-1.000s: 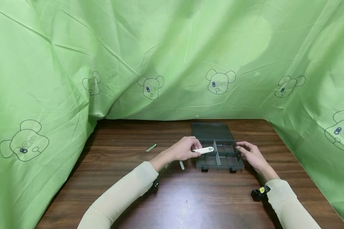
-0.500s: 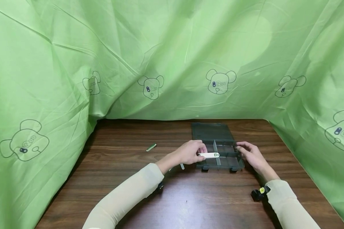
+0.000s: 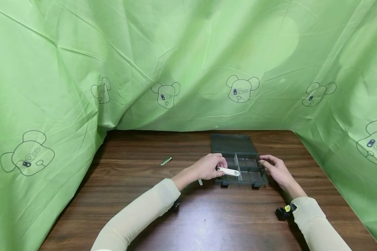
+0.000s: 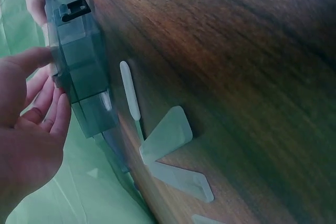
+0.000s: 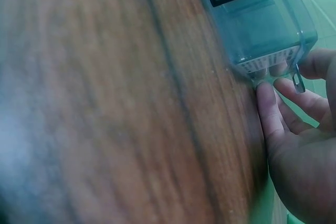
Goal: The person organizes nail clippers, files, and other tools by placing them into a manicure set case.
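In the head view my left hand point(image 3: 211, 166) pinches a white nail clipper point(image 3: 228, 171) between thumb and fingers, over the left side of a smoky clear compartment box point(image 3: 249, 180). The clipper lies above the front left section, its far end by the divider. My right hand point(image 3: 278, 170) holds the box's right side with thumb and fingers bent at the edge; in the right wrist view the fingertips meet the box wall point(image 5: 273, 30) beside a small hanging tab. The left wrist view hides the clipper behind the fingers.
The open lid point(image 3: 232, 143) lies back behind the box. A small green and metal piece point(image 3: 166, 161) is on the wooden table point(image 3: 138, 188). A slim white-handled tool point(image 4: 130, 90) and a pale V-shaped piece point(image 4: 173, 129) lie left of the box. Green cloth point(image 3: 188, 62) surrounds the table.
My left hand has moved slightly right and down with the nail clipper, lowering it towards the box; the clipper's far end has tipped downward. My right hand has stayed at the box's side.
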The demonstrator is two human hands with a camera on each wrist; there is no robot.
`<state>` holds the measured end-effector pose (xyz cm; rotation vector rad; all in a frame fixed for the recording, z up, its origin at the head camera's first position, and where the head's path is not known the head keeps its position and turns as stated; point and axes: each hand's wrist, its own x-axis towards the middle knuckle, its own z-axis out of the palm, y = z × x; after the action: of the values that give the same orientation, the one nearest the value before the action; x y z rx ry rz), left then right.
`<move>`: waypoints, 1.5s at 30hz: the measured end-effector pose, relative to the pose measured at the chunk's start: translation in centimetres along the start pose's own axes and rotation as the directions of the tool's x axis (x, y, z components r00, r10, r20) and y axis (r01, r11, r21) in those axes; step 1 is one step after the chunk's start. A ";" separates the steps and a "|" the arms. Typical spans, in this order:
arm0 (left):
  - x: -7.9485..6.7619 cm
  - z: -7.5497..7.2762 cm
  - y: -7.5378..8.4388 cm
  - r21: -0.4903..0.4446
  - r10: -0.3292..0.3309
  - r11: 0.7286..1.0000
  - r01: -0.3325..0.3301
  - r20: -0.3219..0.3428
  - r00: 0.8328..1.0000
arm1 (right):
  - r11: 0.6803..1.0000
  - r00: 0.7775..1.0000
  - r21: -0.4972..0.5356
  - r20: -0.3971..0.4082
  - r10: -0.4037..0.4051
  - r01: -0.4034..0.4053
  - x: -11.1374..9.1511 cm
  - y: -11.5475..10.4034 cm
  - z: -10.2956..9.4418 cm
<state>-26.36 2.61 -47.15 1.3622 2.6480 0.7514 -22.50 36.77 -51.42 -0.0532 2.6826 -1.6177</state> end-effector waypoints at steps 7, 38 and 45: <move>-0.5 -1.8 -1.2 -0.023 -0.037 0.999 0.037 -0.013 0.999 | 1.000 1.000 -0.004 -0.001 0.004 -0.004 -0.1 0.1 0.1; -10.9 -7.8 -13.0 -0.045 -0.283 0.959 0.279 -0.143 0.948 | 1.000 1.000 -0.005 0.008 0.017 -0.017 0.2 0.1 0.0; -12.2 -7.5 -14.0 -0.046 -0.328 0.945 0.325 -0.116 0.938 | 1.000 1.000 -0.018 -0.001 0.011 -0.011 0.1 0.1 -0.1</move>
<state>-31.51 -16.70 -48.87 0.8584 2.8410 0.8429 -22.63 36.85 -51.47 -0.0378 2.6934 -1.5906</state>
